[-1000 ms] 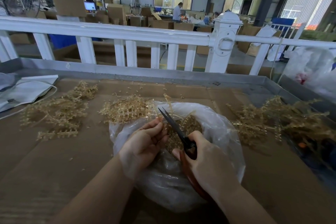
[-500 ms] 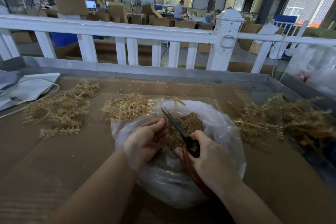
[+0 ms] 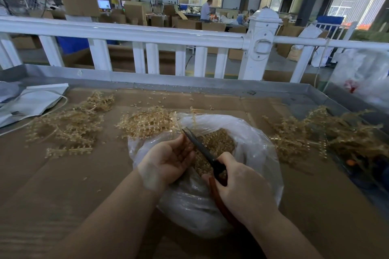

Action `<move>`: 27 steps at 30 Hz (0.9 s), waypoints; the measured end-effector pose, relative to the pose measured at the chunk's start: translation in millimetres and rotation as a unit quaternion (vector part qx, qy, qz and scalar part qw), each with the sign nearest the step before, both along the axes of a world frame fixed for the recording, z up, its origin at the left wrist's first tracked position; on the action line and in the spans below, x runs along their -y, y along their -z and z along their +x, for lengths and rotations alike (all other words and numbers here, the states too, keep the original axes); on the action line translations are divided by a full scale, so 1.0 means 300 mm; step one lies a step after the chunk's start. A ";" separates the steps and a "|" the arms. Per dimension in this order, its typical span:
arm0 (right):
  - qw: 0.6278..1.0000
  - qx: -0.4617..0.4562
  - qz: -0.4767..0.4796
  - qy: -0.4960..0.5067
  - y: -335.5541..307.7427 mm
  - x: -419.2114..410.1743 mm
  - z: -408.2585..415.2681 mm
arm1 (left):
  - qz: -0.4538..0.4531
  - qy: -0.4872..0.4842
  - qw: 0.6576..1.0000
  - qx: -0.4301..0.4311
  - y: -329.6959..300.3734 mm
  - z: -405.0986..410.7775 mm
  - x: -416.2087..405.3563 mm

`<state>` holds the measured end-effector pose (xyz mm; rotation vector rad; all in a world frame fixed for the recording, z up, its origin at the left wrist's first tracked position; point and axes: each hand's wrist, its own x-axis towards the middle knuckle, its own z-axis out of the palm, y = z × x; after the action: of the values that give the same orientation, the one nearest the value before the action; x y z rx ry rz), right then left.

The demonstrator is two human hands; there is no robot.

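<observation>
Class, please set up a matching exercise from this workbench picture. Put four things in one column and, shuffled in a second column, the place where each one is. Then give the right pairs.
Things
1. scissors
2. plastic bag
3. railing
4. white paper

Places
A. at the far left of the table
B. gripped in the right hand
C. beyond the table's far edge
D. in the middle of the table, with small tan pieces inside

Pairs: 1-B, 2-D, 3-C, 4-A
</observation>
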<state>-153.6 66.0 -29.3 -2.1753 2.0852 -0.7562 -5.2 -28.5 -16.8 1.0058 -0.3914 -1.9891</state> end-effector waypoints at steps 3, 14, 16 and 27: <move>1.000 -0.015 -0.003 -0.005 -0.002 0.003 0.003 | 0.004 0.003 1.000 0.002 -0.003 0.001 0.003; 0.999 -0.033 -0.031 -0.016 0.016 0.019 0.006 | 0.010 -0.015 1.000 -0.006 -0.004 -0.009 0.002; 0.999 -0.038 -0.031 -0.014 0.017 0.021 0.005 | 0.009 -0.015 1.000 -0.008 -0.005 -0.009 0.001; 0.999 0.033 0.022 -0.029 -0.012 0.026 0.001 | 0.001 -0.017 1.000 0.012 -0.003 -0.010 -0.008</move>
<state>-153.2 58.2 -25.8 -2.1477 1.9782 -0.7601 -8.4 -26.2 -16.0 1.0305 -0.3833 -1.9489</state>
